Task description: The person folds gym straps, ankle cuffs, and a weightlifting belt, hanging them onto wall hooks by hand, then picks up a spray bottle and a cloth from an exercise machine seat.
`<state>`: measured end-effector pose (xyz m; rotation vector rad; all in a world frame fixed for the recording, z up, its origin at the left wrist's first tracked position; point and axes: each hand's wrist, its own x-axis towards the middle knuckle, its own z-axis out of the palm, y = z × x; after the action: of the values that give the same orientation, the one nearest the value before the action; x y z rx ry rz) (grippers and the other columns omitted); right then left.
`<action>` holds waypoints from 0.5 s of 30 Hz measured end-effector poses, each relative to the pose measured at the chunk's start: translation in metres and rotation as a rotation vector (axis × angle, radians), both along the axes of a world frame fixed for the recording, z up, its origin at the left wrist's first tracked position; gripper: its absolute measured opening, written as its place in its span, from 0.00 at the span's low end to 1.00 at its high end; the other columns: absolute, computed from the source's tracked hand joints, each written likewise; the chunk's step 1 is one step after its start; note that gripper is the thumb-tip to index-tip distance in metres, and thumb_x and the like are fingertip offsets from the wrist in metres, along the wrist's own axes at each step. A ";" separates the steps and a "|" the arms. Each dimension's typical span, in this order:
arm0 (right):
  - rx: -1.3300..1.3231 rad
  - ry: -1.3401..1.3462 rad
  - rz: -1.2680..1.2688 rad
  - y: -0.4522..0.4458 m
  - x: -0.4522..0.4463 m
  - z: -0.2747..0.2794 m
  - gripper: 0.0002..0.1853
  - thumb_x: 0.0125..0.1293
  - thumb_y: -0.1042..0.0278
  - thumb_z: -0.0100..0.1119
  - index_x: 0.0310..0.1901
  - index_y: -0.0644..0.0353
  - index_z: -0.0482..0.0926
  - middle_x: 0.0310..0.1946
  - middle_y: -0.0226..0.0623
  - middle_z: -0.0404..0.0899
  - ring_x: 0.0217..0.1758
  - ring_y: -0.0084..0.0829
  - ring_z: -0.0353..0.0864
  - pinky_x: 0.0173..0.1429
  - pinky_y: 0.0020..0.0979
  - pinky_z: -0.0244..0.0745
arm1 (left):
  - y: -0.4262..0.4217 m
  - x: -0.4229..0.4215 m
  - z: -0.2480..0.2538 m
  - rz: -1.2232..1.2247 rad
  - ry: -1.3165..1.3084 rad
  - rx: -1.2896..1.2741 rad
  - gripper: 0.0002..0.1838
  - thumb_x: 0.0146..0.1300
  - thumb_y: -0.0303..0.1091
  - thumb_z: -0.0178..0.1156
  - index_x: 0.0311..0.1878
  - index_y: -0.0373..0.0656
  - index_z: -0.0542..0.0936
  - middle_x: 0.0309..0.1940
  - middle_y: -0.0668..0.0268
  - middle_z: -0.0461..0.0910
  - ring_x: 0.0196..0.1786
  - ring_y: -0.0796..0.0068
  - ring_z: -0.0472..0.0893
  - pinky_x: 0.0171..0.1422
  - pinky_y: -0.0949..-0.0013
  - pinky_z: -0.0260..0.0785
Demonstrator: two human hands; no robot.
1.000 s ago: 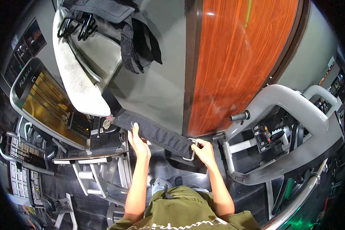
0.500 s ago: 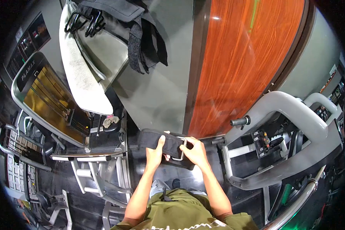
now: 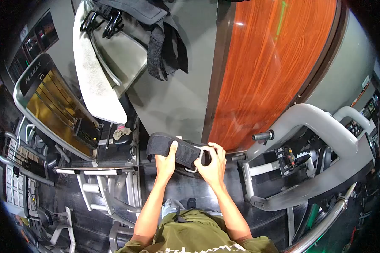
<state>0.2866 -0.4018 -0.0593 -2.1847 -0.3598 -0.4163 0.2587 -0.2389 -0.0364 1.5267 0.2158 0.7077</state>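
A wide black padded belt (image 3: 182,151) with a rectangular metal loop buckle (image 3: 202,158) is held in front of my body at about waist height. My left hand (image 3: 166,163) grips its middle, thumb on top and the fingers mostly hidden underneath. My right hand (image 3: 213,165) is closed at the buckle end, its thumb and fingers around the metal loop. The belt's left end curls downward beyond my left hand. What lies beneath the belt is largely hidden.
A white towel (image 3: 98,80) and dark straps (image 3: 166,55) hang from black hooks (image 3: 113,23) by the grey wall. A weight-stack machine (image 3: 57,109) stands left, a grey-framed machine (image 3: 321,114) right. A wood-grain panel (image 3: 278,63) is ahead.
The belt has shifted slightly left and up and has tilted, its left end now curled and raised. My right hand has turned around the buckle. The view has shifted slightly.
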 end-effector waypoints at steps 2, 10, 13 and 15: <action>-0.032 -0.051 0.027 -0.003 0.000 -0.008 0.35 0.46 0.58 0.73 0.60 0.54 0.74 0.57 0.42 0.76 0.65 0.45 0.72 0.67 0.46 0.67 | 0.002 -0.007 0.002 -0.041 0.055 -0.054 0.13 0.73 0.33 0.59 0.50 0.33 0.84 0.47 0.63 0.86 0.50 0.71 0.82 0.60 0.68 0.72; 0.097 0.647 0.457 -0.009 0.017 -0.044 0.41 0.53 0.40 0.72 0.64 0.54 0.72 0.56 0.53 0.80 0.62 0.48 0.79 0.65 0.43 0.72 | 0.029 -0.009 -0.027 -0.110 0.058 -0.044 0.16 0.71 0.28 0.58 0.59 0.36 0.80 0.57 0.60 0.82 0.52 0.71 0.82 0.58 0.68 0.74; 0.037 0.757 0.489 0.003 0.010 -0.034 0.42 0.54 0.36 0.71 0.65 0.54 0.72 0.57 0.52 0.80 0.63 0.47 0.79 0.66 0.42 0.72 | 0.037 -0.013 -0.019 -0.245 0.104 -0.289 0.24 0.71 0.22 0.55 0.70 0.37 0.71 0.66 0.59 0.75 0.54 0.69 0.81 0.60 0.67 0.73; 0.006 0.814 0.551 0.014 0.014 -0.049 0.46 0.54 0.33 0.70 0.68 0.55 0.70 0.60 0.52 0.79 0.65 0.46 0.78 0.68 0.41 0.70 | 0.043 -0.018 -0.008 -0.323 0.158 -0.229 0.32 0.68 0.17 0.53 0.76 0.41 0.63 0.70 0.60 0.71 0.59 0.67 0.80 0.65 0.65 0.71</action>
<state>0.3009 -0.3874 -0.1078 -1.9445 -0.4640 0.7524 0.2412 -0.1960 -0.0446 1.3569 0.1575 0.2951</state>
